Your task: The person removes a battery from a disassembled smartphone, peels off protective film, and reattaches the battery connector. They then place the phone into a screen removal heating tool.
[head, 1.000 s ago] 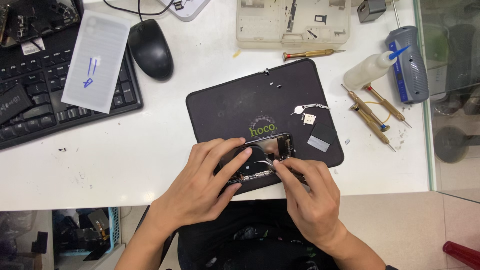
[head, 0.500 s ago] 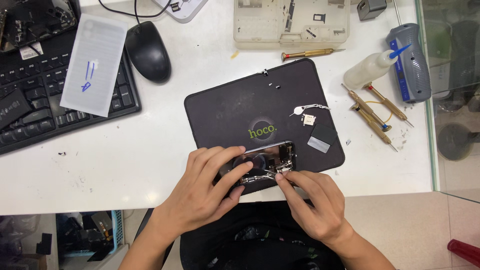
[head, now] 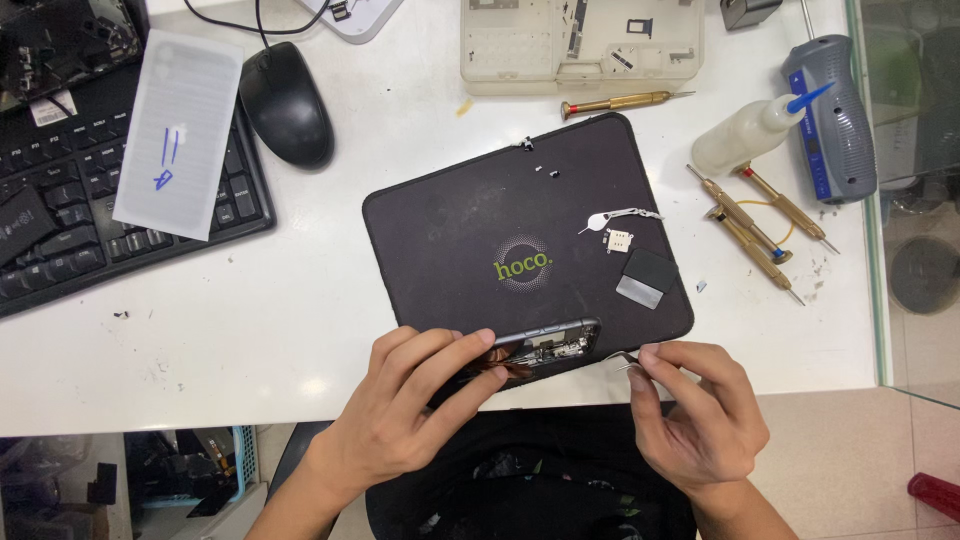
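Pulled away from the opened phone frame (head: 545, 348) since a second ago: right hand (head: 695, 415), fingers pinched on slim tweezers (head: 628, 361) just beside it. Left hand (head: 415, 405) fingers clamped over the frame, steadying it tilted on the black mat's (head: 450, 240) near edge.

One head-worn camera looked steeply down from close above. It faced a white desk (head: 300, 330). No second view existed.
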